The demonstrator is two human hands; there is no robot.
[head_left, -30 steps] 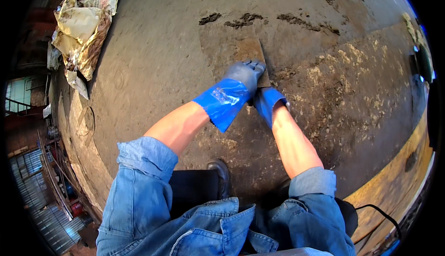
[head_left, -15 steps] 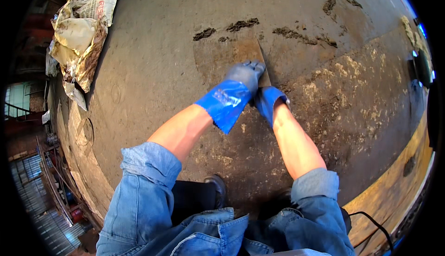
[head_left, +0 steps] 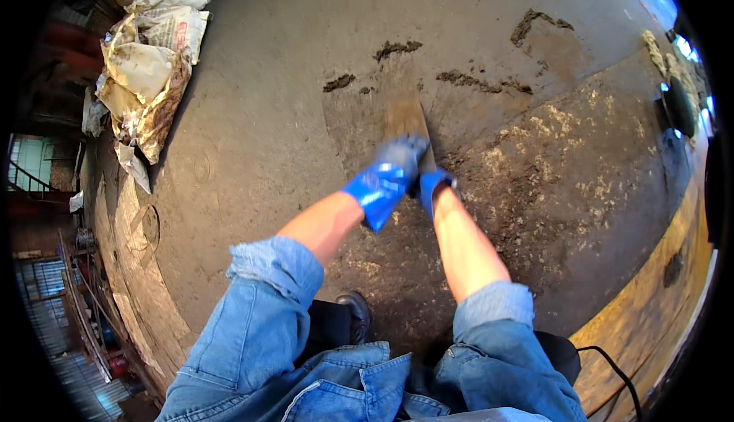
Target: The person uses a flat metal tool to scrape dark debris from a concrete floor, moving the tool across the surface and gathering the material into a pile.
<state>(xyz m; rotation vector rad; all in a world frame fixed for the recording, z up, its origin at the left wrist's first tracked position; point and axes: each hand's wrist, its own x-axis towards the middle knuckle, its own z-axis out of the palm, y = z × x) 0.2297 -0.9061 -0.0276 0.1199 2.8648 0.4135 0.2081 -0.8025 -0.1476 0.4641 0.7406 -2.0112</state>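
My left hand point(head_left: 403, 151), in a grey-palmed rubber glove with a blue cuff, is closed over a flat, straight-edged scraper point(head_left: 425, 133). Motion blurs its fingers. Against the near end of the same tool sits my right hand point(head_left: 436, 183), in a matching glove; its fingers are mostly hidden behind the tool and the left hand. The scraper rests at a low slant on a muddy, dark surface. Beyond it lies a brown scraped strip point(head_left: 404, 101), with a crumbly mud ridge point(head_left: 397, 50) at its far end.
Another mud ridge point(head_left: 482, 82) lies to the right, and a bent one point(head_left: 535, 24) farther off. A crumpled, dirty sack point(head_left: 149, 70) lies at the left edge. Pale flaky residue point(head_left: 550, 128) covers the right side. A black cable point(head_left: 623, 376) curves at lower right.
Both hands have drawn back toward me along with the scraper, baring more of the brown strip beyond them. The whole view has shifted slightly.
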